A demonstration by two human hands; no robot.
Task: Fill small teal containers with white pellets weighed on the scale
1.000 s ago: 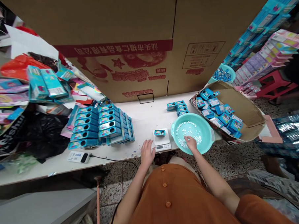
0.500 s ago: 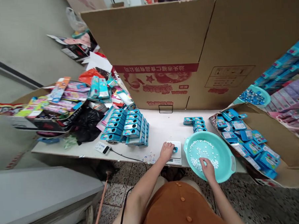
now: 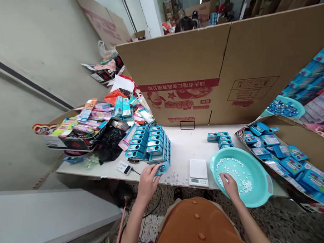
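My left hand (image 3: 147, 181) grips a small blue box (image 3: 161, 169) with a round opening on its upper face. It is at the front corner of stacked blue boxes (image 3: 154, 145) with similar round openings; whether it touches them I cannot tell. Over the near left part of a turquoise basin (image 3: 258, 199), my right hand (image 3: 230, 186) has its fingers pinched together. What they hold, if anything, is hidden. Small white tablets (image 3: 245, 186) are scattered on the basin floor. Between my hands lies a white digital scale (image 3: 198, 170) with a bare plate.
Several blue boxes (image 3: 222, 139) lie behind the basin. A carton (image 3: 310, 147) of blue boxes stands at right. Tall cardboard (image 3: 180, 59) walls off the back. At left are a mixed box (image 3: 82, 135), a black bag (image 3: 111, 141) and a cabled white device (image 3: 124, 168).
My left hand has moved left from the scale to the box stack, carrying the blue box. My right hand stays over the basin, and the view has shifted.
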